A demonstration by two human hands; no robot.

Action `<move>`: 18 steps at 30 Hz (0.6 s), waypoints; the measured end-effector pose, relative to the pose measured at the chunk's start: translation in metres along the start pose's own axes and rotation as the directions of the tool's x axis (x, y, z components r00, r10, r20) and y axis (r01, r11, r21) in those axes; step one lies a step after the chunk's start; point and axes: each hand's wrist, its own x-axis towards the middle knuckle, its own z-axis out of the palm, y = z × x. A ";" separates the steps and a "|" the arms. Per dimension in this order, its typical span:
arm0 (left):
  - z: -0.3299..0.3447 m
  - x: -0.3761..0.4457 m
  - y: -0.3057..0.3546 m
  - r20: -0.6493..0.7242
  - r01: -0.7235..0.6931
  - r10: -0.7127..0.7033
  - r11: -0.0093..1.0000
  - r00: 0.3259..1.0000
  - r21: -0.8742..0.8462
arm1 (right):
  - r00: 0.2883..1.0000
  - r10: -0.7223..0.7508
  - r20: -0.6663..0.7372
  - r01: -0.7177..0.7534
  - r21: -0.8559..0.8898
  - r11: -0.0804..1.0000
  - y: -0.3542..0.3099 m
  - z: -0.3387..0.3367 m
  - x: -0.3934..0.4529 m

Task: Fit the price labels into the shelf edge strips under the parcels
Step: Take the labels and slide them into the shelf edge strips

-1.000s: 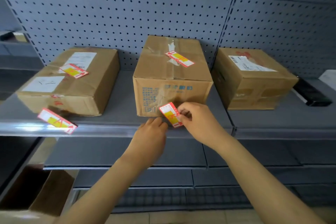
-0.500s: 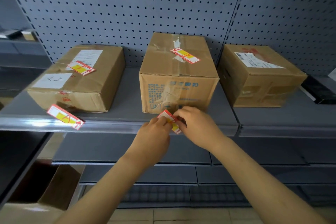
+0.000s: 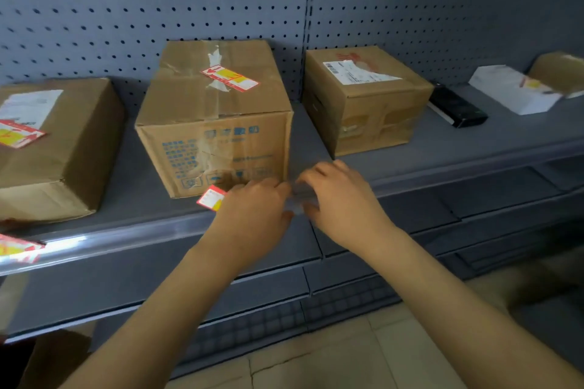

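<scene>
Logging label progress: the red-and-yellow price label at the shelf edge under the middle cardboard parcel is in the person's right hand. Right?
Not quite: it is at the left hand, not the right hand. The head view shows the red-and-yellow price label poking out beside the left fingers, below the middle cardboard parcel.

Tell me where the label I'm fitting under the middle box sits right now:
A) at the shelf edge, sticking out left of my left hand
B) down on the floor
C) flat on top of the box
A: the label pokes out beside the left hand at the shelf edge strip, below the middle box.
</scene>
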 end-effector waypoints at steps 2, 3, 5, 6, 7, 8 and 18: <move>0.006 0.016 0.014 -0.001 -0.056 0.056 0.998 0.998 -0.010 | 0.995 0.096 0.000 -0.096 -0.009 0.995 0.017 -0.009 -0.017; 0.010 0.024 0.021 0.015 -0.086 0.086 0.996 0.996 -0.006 | 0.990 0.143 -0.002 -0.143 -0.007 0.990 0.027 -0.013 -0.026; 0.016 0.041 0.038 0.005 -0.148 0.148 0.988 0.989 -0.038 | 0.974 0.228 -0.006 -0.228 -0.007 0.974 0.047 -0.023 -0.044; 0.018 0.049 0.048 -0.016 -0.176 0.176 0.983 0.984 -0.059 | 0.964 0.267 -0.005 -0.267 -0.007 0.964 0.057 -0.027 -0.053; 0.020 0.058 0.060 -0.013 -0.205 0.205 0.976 0.979 -0.074 | 0.953 0.304 -0.010 -0.304 -0.006 0.953 0.069 -0.031 -0.062; 0.021 0.067 0.073 -0.008 -0.235 0.235 0.969 0.972 -0.078 | 0.941 0.339 -0.021 -0.339 0.001 0.941 0.081 -0.034 -0.071; 0.053 0.168 0.221 -0.008 -0.392 0.393 0.917 0.920 -0.072 | 0.830 0.555 -0.056 -0.554 0.037 0.832 0.225 -0.074 -0.144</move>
